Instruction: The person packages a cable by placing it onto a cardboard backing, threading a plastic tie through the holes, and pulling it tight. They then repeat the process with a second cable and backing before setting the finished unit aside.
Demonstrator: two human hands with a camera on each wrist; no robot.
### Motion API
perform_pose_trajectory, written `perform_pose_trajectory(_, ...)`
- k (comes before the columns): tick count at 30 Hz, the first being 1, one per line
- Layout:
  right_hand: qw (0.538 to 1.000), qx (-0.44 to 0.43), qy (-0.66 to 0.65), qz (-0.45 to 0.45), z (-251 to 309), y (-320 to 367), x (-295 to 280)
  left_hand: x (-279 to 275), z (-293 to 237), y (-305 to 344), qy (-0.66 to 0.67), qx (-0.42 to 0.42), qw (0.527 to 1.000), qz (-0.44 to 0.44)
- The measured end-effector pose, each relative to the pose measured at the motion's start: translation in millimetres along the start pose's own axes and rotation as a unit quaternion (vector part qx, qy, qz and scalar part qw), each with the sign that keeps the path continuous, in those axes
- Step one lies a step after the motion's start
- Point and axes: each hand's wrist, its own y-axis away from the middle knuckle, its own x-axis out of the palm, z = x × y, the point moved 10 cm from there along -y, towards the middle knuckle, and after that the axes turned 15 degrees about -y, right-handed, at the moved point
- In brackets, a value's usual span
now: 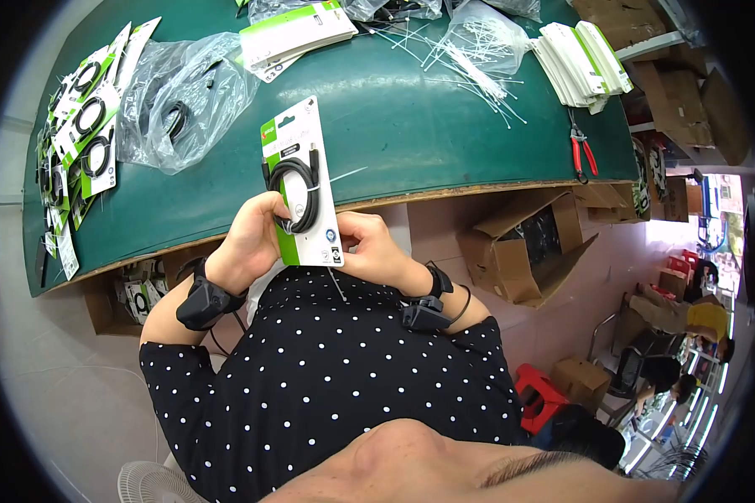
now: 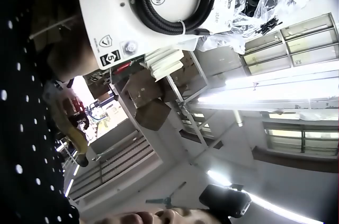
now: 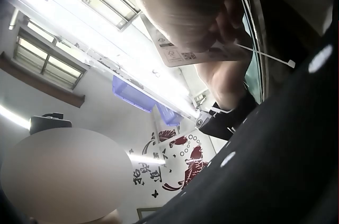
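A white and green packaging card [image 1: 317, 138] is held tilted up over the lap, just off the table's front edge. Coiled on its front is a black braided cable [image 1: 314, 201], with white ties round the coil. My left hand [image 1: 247, 239] grips the card's left edge, thumb over the lower coil. Curled at the lower right edge is my right hand [image 1: 376, 251], some of its fingers hidden behind the card. One white cable tie [image 1: 350, 173] sticks out right of the card. Another tie end [image 3: 273, 57] juts out near the right fingers in the right wrist view.
Several carded cables [image 1: 88, 126] lie on the green table [image 1: 377, 109] at left, beside a clear plastic bag [image 1: 184, 101]. Card stacks [image 1: 298, 38], loose white ties [image 1: 478, 75] and red-handled pliers [image 1: 582, 155] lie farther back and right. An opened carton [image 1: 503, 260] stands below the edge.
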Motion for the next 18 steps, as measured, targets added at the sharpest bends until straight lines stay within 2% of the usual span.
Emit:
perform_pose_trajectory(3,1.0,-0.017,0.011,-0.001,11.5,-0.8,5.2,1.6,1.6,-2.6,0.003,0.004,0.999,0.032)
perform_pose_trajectory(7,1.0,-0.006,-0.005,-0.026,5.2,0.0,0.5,-1.2,1.3,-3.6,-0.013,0.001,1.0,-0.016)
perform_pose_trajectory(10,0.999,0.015,-0.018,-0.043,-5.4,0.2,-7.0,-5.8,-16.3,-4.8,-0.07,0.091,0.992,-0.06)
perform_pose_trajectory(14,0.992,-0.003,-0.12,-0.046,-2.8,-0.2,-16.1,-6.0,-15.6,-4.5,-0.128,0.061,0.989,-0.049)
perform_pose_trajectory(18,0.979,0.038,-0.197,-0.034,-21.9,3.0,-22.0,2.0,-19.9,1.1,-0.17,0.052,0.984,-0.011)
